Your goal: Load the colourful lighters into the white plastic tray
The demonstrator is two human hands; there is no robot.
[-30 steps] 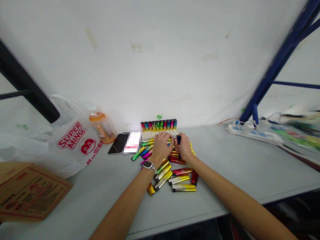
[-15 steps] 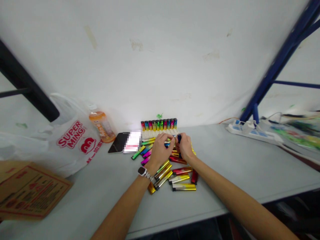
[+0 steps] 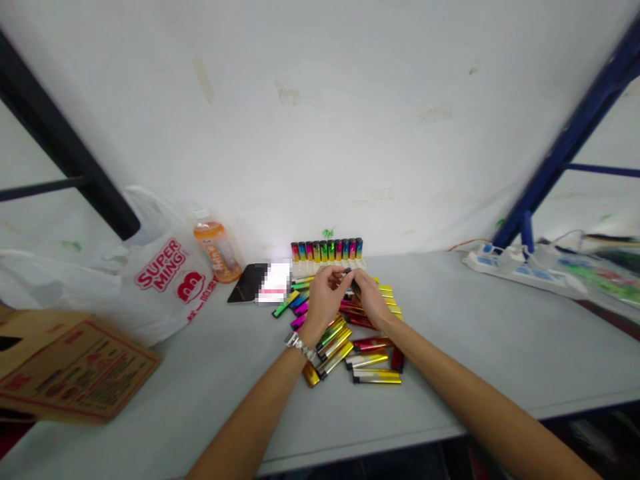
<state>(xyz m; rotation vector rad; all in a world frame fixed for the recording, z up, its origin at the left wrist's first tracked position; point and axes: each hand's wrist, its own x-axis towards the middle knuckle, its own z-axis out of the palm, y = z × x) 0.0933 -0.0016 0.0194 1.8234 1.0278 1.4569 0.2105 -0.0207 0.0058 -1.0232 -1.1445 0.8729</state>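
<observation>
My left hand (image 3: 324,297) and my right hand (image 3: 374,300) meet over a spread of shiny lighters, fingers closed together. Between them is a slim dark lighter (image 3: 355,287), mostly covered by the right fingers; the left thumb and fingertips pinch at its upper end. Just behind the hands, a row of two-tone metallic lighters (image 3: 324,251) stands upright in a white rack (image 3: 303,269). Around and below my wrists lie loose lighters: yellow-and-silver ones (image 3: 377,377), red ones (image 3: 373,344), and a green one (image 3: 285,304). Some lighters are hidden under my hands.
A phone (image 3: 247,283) with a blurred bright screen lies left of the lighters. Beyond it stand an orange drink bottle (image 3: 220,253), a white plastic bag (image 3: 160,293) and a cardboard box (image 3: 85,367). On the right are a power strip (image 3: 525,272) and a blue metal post (image 3: 565,133).
The view has shifted slightly, so everything sits a little farther right. My hands have come closer together, and the left fingertips now reach the dark lighter at my right hand.
</observation>
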